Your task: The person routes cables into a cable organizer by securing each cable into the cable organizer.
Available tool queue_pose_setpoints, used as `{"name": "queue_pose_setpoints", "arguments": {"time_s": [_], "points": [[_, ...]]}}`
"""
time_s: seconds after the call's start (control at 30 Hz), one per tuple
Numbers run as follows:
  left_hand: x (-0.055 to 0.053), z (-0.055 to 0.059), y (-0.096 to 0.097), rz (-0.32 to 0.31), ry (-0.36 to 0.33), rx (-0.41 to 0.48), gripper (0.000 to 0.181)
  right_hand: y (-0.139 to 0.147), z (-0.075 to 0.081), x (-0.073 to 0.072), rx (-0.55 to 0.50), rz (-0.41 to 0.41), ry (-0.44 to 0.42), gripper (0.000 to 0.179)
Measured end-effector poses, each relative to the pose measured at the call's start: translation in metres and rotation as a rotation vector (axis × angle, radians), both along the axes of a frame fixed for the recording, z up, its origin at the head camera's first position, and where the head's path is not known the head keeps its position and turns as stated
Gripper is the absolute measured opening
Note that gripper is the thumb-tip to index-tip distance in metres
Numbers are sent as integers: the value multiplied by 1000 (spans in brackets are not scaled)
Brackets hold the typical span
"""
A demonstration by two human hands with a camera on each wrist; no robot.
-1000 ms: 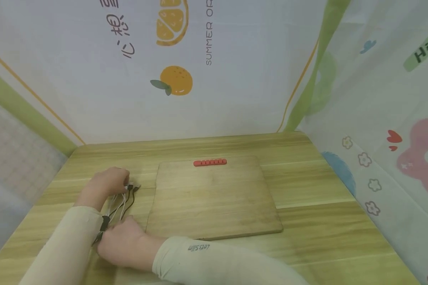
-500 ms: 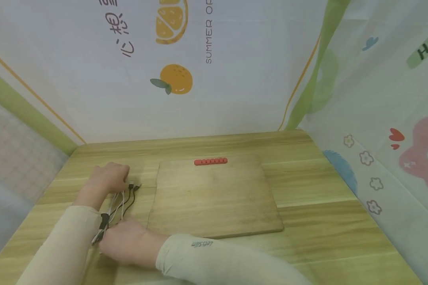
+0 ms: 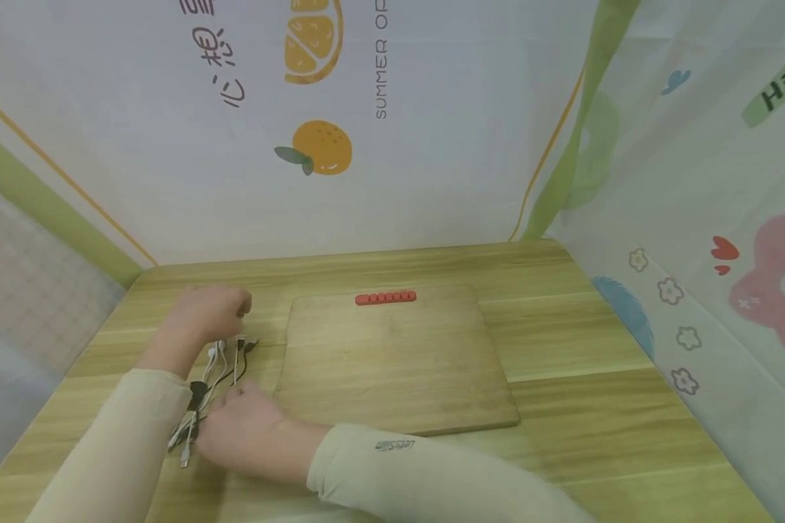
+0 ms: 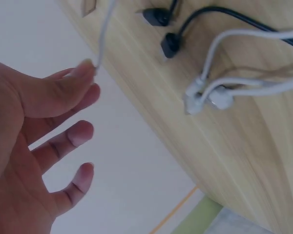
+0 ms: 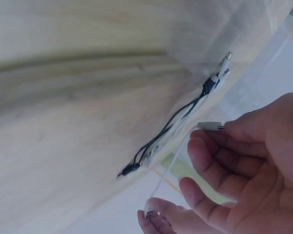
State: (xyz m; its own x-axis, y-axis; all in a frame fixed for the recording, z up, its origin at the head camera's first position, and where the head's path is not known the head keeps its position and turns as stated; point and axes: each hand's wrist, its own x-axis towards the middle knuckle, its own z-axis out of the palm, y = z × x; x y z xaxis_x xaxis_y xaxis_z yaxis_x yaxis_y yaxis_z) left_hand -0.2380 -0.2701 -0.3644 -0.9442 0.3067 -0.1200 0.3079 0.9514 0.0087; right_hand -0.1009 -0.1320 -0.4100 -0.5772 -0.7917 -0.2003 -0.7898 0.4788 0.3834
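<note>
Stretching between the two hands, a thin white cable (image 4: pixel 103 34) is pinched at one end between the thumb and forefinger of the left hand (image 3: pixel 209 312), while the white plug (image 5: pixel 210 126) at its other end is held by the fingertips of the right hand (image 3: pixel 251 430). Other white cables (image 4: pixel 263 33) and black cables (image 4: pixel 234 11) are gathered near both hands on the wooden tabletop (image 3: pixel 582 341), left of a wooden board (image 3: pixel 392 363) along whose far edge a red cable clip strip (image 3: pixel 386 298) is set.
</note>
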Motion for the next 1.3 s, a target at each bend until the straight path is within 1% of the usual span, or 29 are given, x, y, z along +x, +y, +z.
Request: {"name": "queue_pose_setpoints", "arguments": {"time_s": [0.1,0.23,0.33,0.43,0.57,0.63,0.77,0.87,0.93,1.1,1.2,1.3], "points": [[-1,2,6,3,13,25,24,11,3,-1,-22,7,47,21],[-4,5,15,19,35,51,26,24,6,-4,-39,12,96,21],[-8,5,22,31,48,66,29,34,6,-9,-57,13,137,22],[-13,6,30,42,58,88,30,43,7,-14,-65,5,143,15],[-17,9,39,60,72,117,33,58,12,-20,-80,-4,150,16],[-18,11,44,60,86,122,32,66,14,-22,-95,-4,181,14],[-23,14,56,58,114,129,29,81,15,-26,-135,0,252,17],[-28,15,67,64,130,134,27,90,13,-30,-158,0,263,17],[-30,16,75,70,133,141,26,94,12,-33,-165,-9,250,16],[-38,12,96,64,150,137,23,107,10,-38,-140,-31,230,18],[-42,7,108,53,183,129,18,118,9,-42,-129,-40,238,18],[-45,0,121,47,220,123,10,129,8,-45,-146,-62,240,18]]}}
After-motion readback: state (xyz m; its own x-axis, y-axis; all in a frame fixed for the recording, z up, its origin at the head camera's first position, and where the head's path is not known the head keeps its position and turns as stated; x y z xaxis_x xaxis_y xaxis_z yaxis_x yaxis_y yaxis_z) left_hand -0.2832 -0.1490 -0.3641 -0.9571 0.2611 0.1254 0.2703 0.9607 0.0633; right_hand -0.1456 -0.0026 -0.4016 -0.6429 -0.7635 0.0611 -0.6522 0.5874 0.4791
